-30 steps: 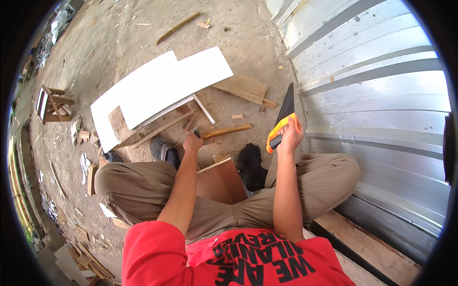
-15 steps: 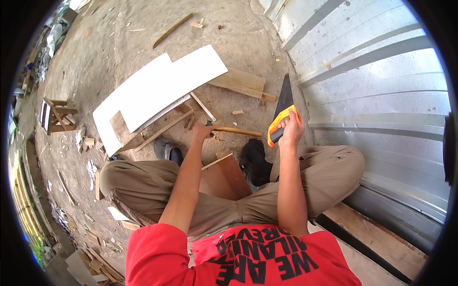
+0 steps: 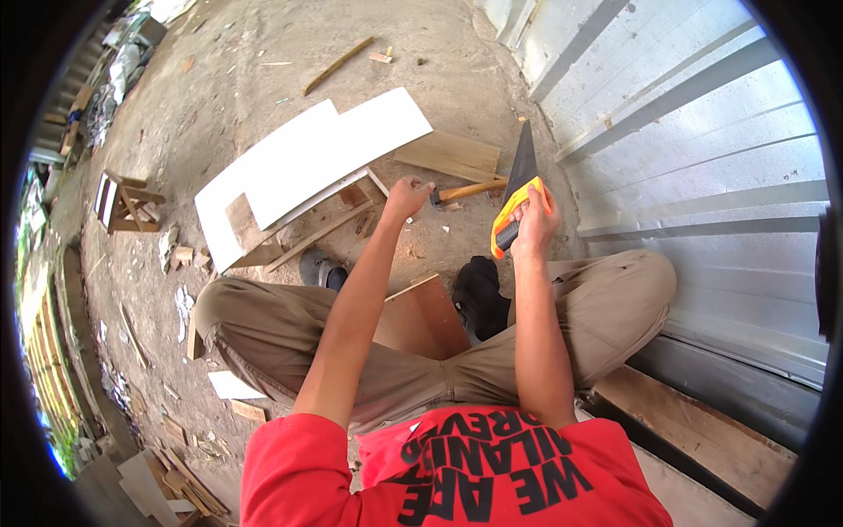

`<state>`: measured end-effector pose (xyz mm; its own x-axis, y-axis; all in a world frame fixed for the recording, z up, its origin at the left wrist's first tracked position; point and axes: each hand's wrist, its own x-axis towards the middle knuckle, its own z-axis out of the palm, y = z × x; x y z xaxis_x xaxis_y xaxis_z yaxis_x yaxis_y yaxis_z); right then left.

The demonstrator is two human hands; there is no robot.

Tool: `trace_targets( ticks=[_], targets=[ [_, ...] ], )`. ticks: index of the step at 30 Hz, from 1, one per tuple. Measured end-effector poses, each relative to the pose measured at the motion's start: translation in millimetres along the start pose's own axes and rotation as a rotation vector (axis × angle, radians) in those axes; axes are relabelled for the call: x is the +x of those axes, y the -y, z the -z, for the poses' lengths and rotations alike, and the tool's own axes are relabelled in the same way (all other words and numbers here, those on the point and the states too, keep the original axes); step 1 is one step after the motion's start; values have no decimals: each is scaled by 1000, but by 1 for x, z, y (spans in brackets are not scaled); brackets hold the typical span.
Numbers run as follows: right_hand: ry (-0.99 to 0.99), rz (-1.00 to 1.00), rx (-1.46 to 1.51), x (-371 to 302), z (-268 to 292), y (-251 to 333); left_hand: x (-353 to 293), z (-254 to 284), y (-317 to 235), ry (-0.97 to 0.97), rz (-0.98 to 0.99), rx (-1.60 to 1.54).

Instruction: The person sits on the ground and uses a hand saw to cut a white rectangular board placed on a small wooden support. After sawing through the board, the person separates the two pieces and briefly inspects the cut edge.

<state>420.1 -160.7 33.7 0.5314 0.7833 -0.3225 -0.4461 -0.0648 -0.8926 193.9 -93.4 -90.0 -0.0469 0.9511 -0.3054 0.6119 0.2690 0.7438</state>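
My right hand [image 3: 535, 220] is wrapped round the black and orange handle of a handsaw [image 3: 518, 189], whose dark blade points up and away from me. Stretched far forward, my left hand [image 3: 407, 198] has its fingers curled; whether anything small is between them is hidden. Just right of those fingertips is the dark head of a hammer [image 3: 472, 190], its wooden handle lying toward the saw blade. A brown board [image 3: 423, 321] rests at a slant between my legs.
A large white panel [image 3: 307, 167] lies ahead, beside a plank [image 3: 452, 155] and narrow wood strips. A small wooden stool [image 3: 127, 204] stands at the left. Corrugated metal sheeting [image 3: 694, 158] rises on the right. Wood scraps litter the concrete floor [image 3: 255, 88].
My left hand has moved forward and right, and the hammer it had by the head now lies farther away, beside the fingertips. The saw stays in my right hand, barely moved.
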Motion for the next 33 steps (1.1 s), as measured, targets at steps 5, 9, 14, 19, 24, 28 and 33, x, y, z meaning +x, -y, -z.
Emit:
trace_targets(
  ticks=[5, 9, 14, 19, 24, 28, 33],
  targets=[
    [199, 109, -137, -33, -29, 11, -20, 63, -26, 67, 8, -160],
    [419, 270, -299, -56, -35, 32, -38, 110, -46, 63, -38, -134],
    [598, 309, -291, -100, -58, 56, -55, 163, -10, -223, -63, -242],
    [617, 263, -340, -121, -70, 54, -84, 194, 49, -947, 135, -45],
    [636, 207, -240, -173, -68, 29, -109, 234, 83, -1086, 836, -150],
    [684, 187, -316, -171, -54, 21, -110, 231, 101, -1176, 988, -536],
    [779, 447, -445, -165, -53, 7, -105, 217, 128, -1214, 732, -822]
  ],
)
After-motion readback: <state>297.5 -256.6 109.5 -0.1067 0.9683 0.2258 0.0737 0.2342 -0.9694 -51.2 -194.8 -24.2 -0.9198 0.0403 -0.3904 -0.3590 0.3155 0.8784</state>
